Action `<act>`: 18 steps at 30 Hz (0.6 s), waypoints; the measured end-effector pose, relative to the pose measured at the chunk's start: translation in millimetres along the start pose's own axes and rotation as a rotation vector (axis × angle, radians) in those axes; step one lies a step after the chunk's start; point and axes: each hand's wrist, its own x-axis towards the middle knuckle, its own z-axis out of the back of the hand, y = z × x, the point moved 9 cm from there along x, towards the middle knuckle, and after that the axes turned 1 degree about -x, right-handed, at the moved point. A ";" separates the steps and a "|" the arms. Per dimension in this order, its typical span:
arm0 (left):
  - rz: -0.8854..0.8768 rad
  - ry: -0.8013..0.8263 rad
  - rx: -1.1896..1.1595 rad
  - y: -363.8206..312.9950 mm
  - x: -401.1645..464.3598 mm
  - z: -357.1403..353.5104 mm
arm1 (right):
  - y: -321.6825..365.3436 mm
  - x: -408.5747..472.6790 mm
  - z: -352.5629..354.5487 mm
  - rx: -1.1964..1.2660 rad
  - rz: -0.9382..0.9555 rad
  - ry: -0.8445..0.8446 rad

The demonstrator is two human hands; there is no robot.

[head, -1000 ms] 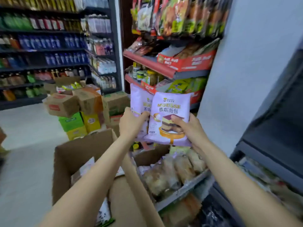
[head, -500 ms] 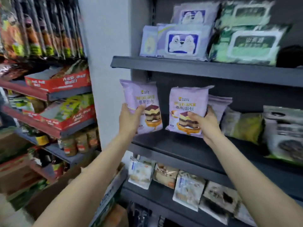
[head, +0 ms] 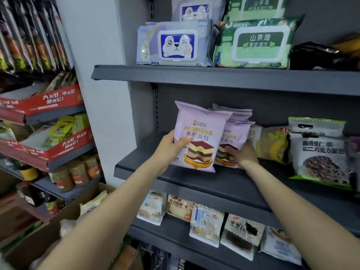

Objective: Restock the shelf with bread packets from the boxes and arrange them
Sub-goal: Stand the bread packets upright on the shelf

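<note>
A lilac mousse bread packet is held upright by the left hand, whose thumb is pressed on its front and whose fingers are curled behind its left edge; the packet's bottom edge is at the front part of the grey middle shelf, towards that shelf's left end. A second lilac packet is gripped low down by the right hand, the fingers being wrapped over its lower front, just behind and to the right of the first, which overlaps it. More lilac packets are stacked upright behind these two. Green-trimmed bread packets are stood further right on the same shelf. Wet-wipe packs are laid on the shelf above, and small bread packets are lined along the shelf below.
</note>
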 end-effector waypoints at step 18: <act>0.167 0.033 0.159 49.3 33.7 -77.7 | 19.5 -67.2 26.2 0.003 0.236 -0.158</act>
